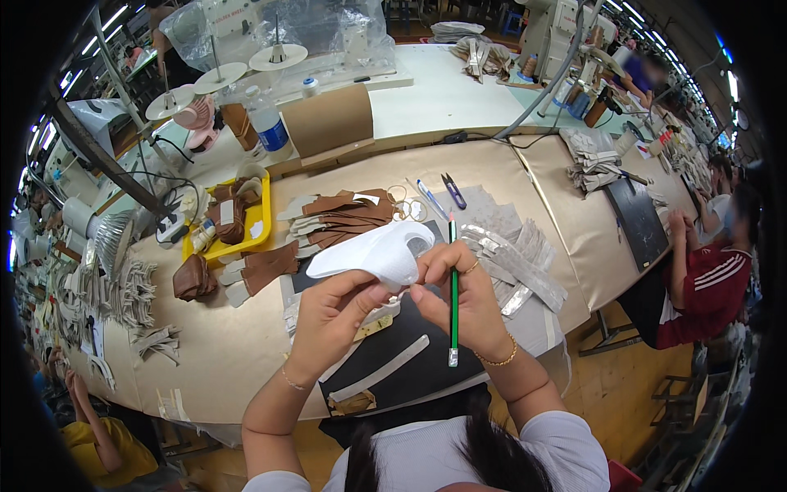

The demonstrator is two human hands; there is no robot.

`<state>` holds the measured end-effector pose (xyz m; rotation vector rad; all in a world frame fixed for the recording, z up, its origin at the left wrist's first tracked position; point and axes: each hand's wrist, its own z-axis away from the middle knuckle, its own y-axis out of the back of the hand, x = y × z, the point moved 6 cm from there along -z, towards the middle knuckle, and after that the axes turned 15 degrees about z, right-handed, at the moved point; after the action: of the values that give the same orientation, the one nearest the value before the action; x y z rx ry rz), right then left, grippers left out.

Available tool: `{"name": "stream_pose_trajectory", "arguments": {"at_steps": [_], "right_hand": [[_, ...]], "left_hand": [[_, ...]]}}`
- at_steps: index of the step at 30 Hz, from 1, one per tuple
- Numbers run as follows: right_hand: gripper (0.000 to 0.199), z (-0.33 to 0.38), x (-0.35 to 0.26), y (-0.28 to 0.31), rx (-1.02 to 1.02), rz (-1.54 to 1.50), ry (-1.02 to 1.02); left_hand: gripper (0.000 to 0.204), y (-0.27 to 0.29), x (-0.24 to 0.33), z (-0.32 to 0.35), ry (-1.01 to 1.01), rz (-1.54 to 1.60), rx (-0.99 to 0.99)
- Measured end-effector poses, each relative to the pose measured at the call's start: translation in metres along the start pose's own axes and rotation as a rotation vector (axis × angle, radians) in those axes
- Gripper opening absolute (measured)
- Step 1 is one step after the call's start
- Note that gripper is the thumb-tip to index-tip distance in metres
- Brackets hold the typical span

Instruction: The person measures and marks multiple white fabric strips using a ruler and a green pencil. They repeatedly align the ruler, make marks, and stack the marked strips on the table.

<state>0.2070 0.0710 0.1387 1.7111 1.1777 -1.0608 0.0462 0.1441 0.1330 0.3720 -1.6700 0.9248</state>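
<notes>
A curved white fabric piece [373, 256], bent into a loop at its right end, is held up over the worktable. My left hand [338, 316] pinches its lower edge between thumb and fingers. At the looped end my right hand [463, 287] grips the same piece with closed fingertips. A green pencil [454, 307] is also tucked upright between the fingers of that hand, eraser end down. Beneath my hands lies a black board [393, 373] with pale strips on it; what sits directly under the fingers is partly hidden.
Brown and grey leather pieces [340, 217] lie behind the white piece, beside a yellow basket [261, 238]. Thread snips [453, 191] and a blue pen [430, 198] are further back. Grey strips [512, 262] pile up at right. A person in maroon [709, 287] sits far right.
</notes>
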Motion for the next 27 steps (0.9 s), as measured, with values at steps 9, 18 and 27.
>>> {"name": "stream_pose_trajectory", "arguments": {"at_steps": [9,18,27], "right_hand": [[0.025,-0.01,-0.006,0.018,0.068,-0.188,-0.052],[0.027,-0.004,0.02,0.077,0.146,-0.658,-0.141],[0.032,0.005,0.015,0.106,0.054,-1.191,-0.115]], "left_hand": [[0.03,0.012,0.021,-0.009,-0.144,0.06,0.062],[0.031,0.066,0.024,-0.004,-0.148,0.495,0.204],[0.041,0.086,0.023,0.006,-0.144,0.821,0.134]]}}
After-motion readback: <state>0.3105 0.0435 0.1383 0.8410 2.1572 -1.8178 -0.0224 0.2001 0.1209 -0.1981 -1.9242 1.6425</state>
